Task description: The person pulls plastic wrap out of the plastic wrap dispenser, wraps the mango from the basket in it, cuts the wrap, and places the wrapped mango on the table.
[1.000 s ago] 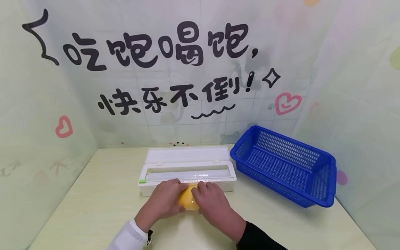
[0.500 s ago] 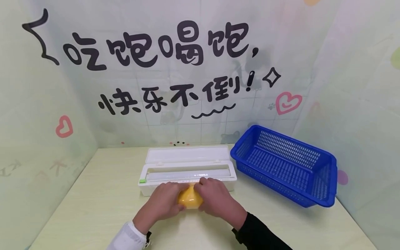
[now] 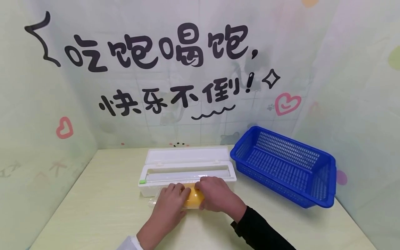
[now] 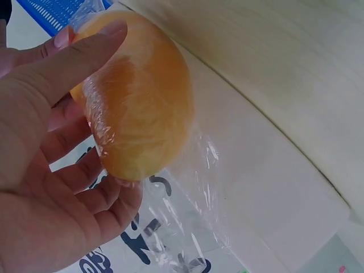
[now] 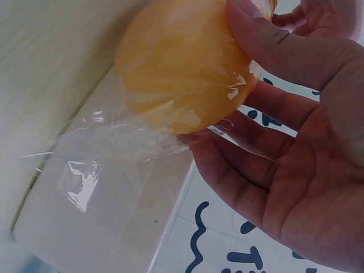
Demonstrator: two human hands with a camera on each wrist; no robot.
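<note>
A smooth orange-yellow oval fruit (image 3: 194,199) with clear cling film (image 5: 85,142) over it is between my two hands, in front of a white cling film dispenser (image 3: 148,190). My left hand (image 3: 168,203) holds its left side; in the left wrist view the thumb lies on the fruit (image 4: 148,96) and the other fingers curl beneath. Gripping the right side is my right hand (image 3: 218,195), thumb over the fruit (image 5: 182,62) and fingers bent behind it. Loose film (image 4: 193,227) trails from the fruit at both ends.
The dispenser's lid (image 3: 187,156) stands open at the back, its film roll (image 3: 187,174) lying inside. A green slider (image 3: 142,181) sits at its left end. Right of it is a blue perforated basket (image 3: 281,192) on the pale table (image 3: 93,208), before a printed backdrop.
My left hand has shifted its grip, its fingers now coming over the top of the fruit. Loose film now shows at its left. The right hand keeps its hold, moving slightly.
</note>
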